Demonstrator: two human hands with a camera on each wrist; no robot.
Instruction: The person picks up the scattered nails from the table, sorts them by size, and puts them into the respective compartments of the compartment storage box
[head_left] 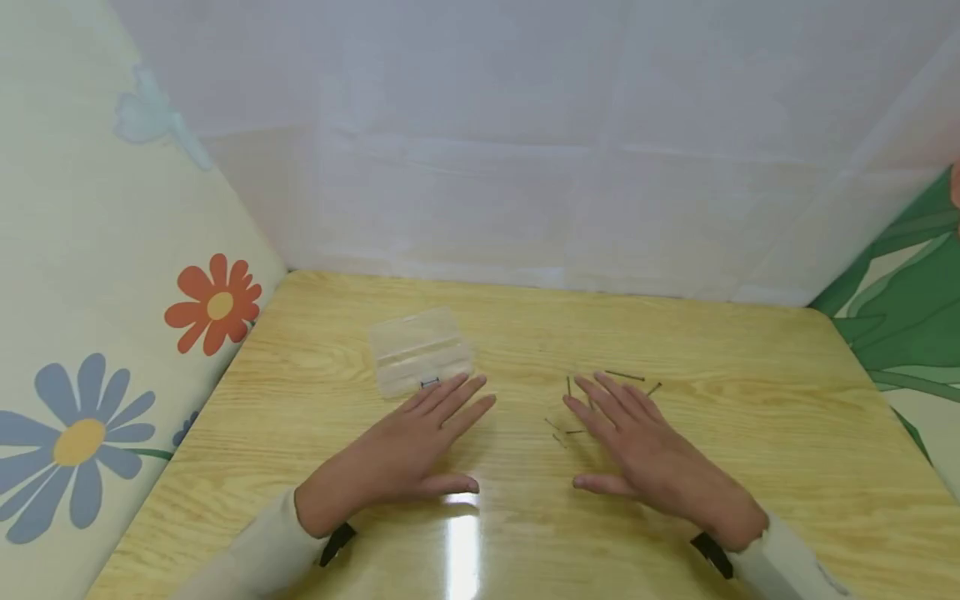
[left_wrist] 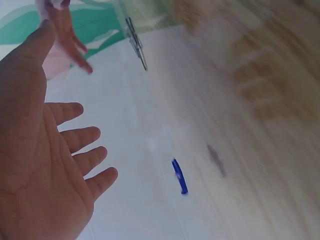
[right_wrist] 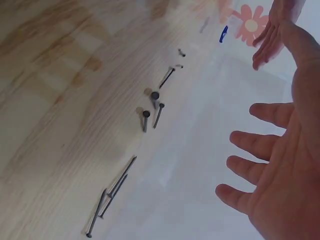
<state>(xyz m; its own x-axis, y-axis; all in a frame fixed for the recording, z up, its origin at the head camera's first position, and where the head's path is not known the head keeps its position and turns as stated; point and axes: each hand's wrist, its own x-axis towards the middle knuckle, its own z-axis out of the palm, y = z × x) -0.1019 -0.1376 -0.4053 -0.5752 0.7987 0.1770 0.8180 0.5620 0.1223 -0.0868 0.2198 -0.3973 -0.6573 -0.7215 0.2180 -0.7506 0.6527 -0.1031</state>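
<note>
My left hand (head_left: 408,454) is held over the table with fingers straight and thumb spread, holding nothing. Its fingertips overlap the near edge of a clear plastic case (head_left: 408,337) in the head view; whether they touch it I cannot tell. A small blue piece (left_wrist: 179,176) sits on the case. My right hand (head_left: 645,454), fingers also extended, hovers at the right over several loose metal nails. One long nail (head_left: 625,377) lies beyond its fingertips, and a small nail (head_left: 560,440) lies to its left. In the right wrist view, thick-headed nails (right_wrist: 145,121) and longer nails (right_wrist: 96,214) are scattered.
The wood-grain table (head_left: 750,375) ends at a pale cloth backdrop (head_left: 480,183). A flower-patterned panel (head_left: 45,275) stands along the left side, and a green leaf-patterned panel (head_left: 907,292) along the right. Light glares off the tabletop between the hands.
</note>
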